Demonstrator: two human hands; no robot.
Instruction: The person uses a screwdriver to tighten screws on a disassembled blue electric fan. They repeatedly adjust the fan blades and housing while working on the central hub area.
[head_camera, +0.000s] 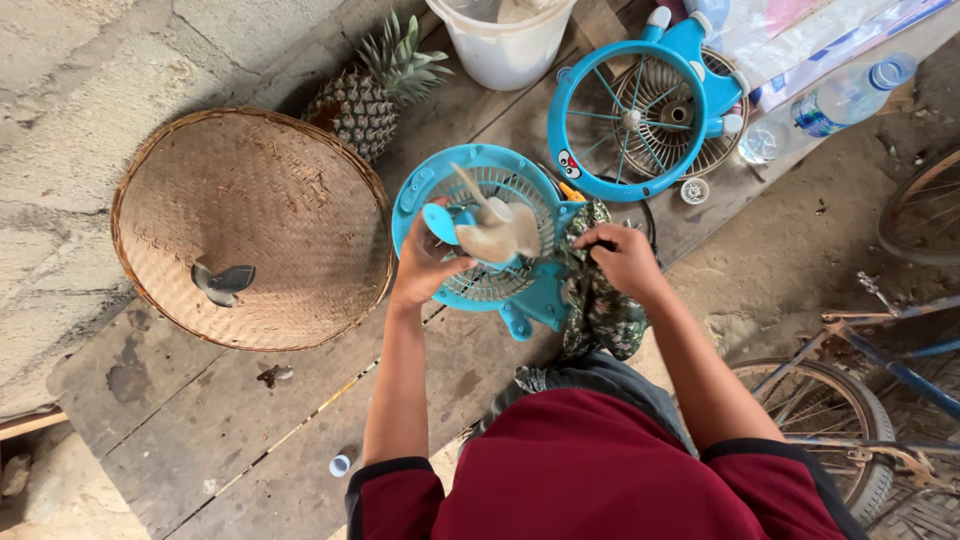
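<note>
left hand (425, 265) grips the blue fan (490, 240) at its rim, blades facing up, over the wooden platform (200, 420); right hand (622, 258) pinches dark cloth (600, 310) just beside the fan's right edge.

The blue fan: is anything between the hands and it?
Nothing visible. The left hand already grips the blue fan by its grille, beside the pale blades. The right hand rests on the patterned cloth next to it.
</note>
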